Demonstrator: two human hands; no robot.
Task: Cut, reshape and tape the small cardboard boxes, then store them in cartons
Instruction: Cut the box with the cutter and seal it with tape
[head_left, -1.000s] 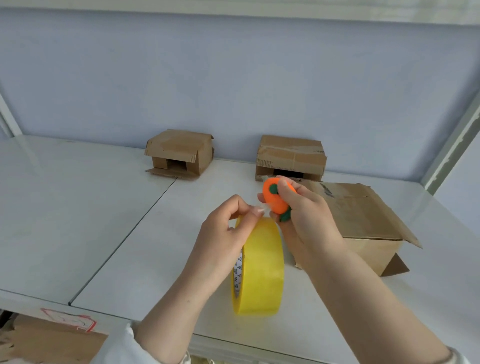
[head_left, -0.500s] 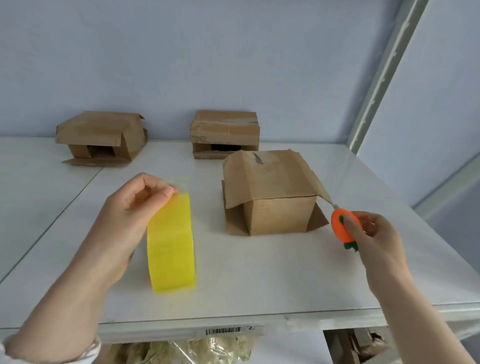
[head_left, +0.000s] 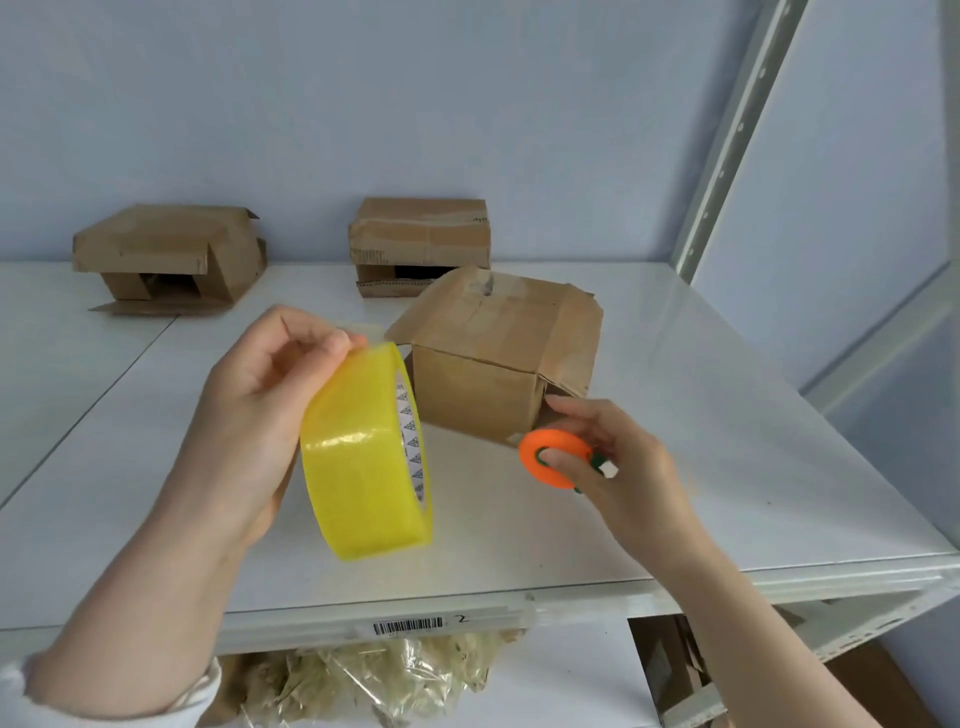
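Trouble may start at the yellow roll of packing tape (head_left: 363, 457) pinched in your left hand (head_left: 254, 415): its freed end could stick to itself. Your right hand (head_left: 623, 478) clutches the round orange cutter (head_left: 550, 441) beside the small brown cardboard box (head_left: 478, 400), midway between the front and back edges of the white shelf (head_left: 727, 467); a slip could nick you.

shelf top (head_left: 727, 415): white, glossy, two panels
seam (head_left: 104, 395): dark line between the panels, runs diagonally on the left
wall (head_left: 415, 104): plain blue-grey, behind the shelf
upright (head_left: 737, 130): white metal post with punched holes, right rear corner
barcode label (head_left: 408, 626): on the shelf's front edge, handwritten "2" (head_left: 461, 618) just beside it
bag (head_left: 374, 675): clear plastic, straw-like filler inside, on the level below
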